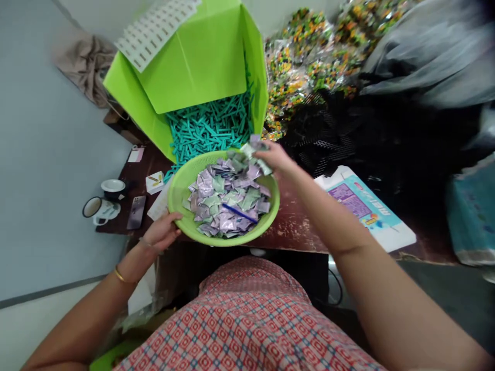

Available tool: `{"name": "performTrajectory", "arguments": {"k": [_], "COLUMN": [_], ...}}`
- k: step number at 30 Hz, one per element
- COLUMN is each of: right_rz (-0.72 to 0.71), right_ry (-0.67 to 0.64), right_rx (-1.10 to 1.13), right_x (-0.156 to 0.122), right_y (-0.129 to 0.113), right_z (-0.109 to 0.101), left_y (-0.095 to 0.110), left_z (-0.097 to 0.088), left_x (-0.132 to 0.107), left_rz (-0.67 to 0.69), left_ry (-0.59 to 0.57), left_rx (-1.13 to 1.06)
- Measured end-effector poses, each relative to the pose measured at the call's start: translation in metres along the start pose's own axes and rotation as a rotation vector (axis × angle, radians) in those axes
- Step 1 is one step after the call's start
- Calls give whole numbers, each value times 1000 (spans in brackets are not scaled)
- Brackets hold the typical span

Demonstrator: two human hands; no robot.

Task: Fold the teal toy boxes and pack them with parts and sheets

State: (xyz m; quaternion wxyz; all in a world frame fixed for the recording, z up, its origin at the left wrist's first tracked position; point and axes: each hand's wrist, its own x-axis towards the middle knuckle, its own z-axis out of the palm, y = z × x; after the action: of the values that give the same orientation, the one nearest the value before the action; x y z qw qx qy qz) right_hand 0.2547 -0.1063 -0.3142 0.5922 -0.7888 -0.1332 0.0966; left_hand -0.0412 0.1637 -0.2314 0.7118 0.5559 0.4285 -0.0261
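A light green plastic basin (177, 206) stands at the table's front edge, filled with small purple and pale green packets (228, 193). A blue pen-like stick (240, 213) lies on top of them. My left hand (164, 230) grips the basin's rim at its left side. Over the far right rim, my right hand (270, 154) is closed on a few of the small packets, somewhat blurred. Behind the basin, a bright green box (197, 67) lies tipped with its opening toward me, and many teal sticks (211, 126) spill from it up to the basin.
On the left are a phone (136, 212), an enamel mug (101, 210) and a small white lidded pot (113, 188). Clear bags of colourful pieces (305, 62) lie behind at right, beside black mesh (325, 129). A flattened printed carton (365, 208) rests on the table's right.
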Motion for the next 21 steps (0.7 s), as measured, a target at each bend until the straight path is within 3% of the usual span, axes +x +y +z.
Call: {"name": "performTrajectory", "arguments": {"k": [3, 5, 7, 10, 12, 15, 18, 21], "right_rz": [7, -36, -93, -114, -119, -194, -264, -274], "right_ry": [82, 132, 48, -269, -374, -444, -403, -275], "right_rx": [-349, -533, -579, -610, -600, -524, -403, -314], "right_x": [20, 14, -6, -44, -62, -72, -60, -28], "right_y": [-7, -12, -17, -23, -28, -39, -51, -59], "right_z": [-37, -28, 7, 85, 132, 167, 154, 105], "left_y": [3, 4, 5, 5, 3, -4, -13, -19], "left_z": [-11, -13, -13, -7, -2, 1, -6, -25], "left_x": [-6, -10, -15, -25, -31, -37, -40, -43], "left_rz": [-23, -29, -18, 43, 77, 80, 59, 57], "left_ry": [8, 12, 6, -31, -42, -24, 7, 59], "left_rx": [-2, 14, 42, 85, 106, 126, 103, 28]}}
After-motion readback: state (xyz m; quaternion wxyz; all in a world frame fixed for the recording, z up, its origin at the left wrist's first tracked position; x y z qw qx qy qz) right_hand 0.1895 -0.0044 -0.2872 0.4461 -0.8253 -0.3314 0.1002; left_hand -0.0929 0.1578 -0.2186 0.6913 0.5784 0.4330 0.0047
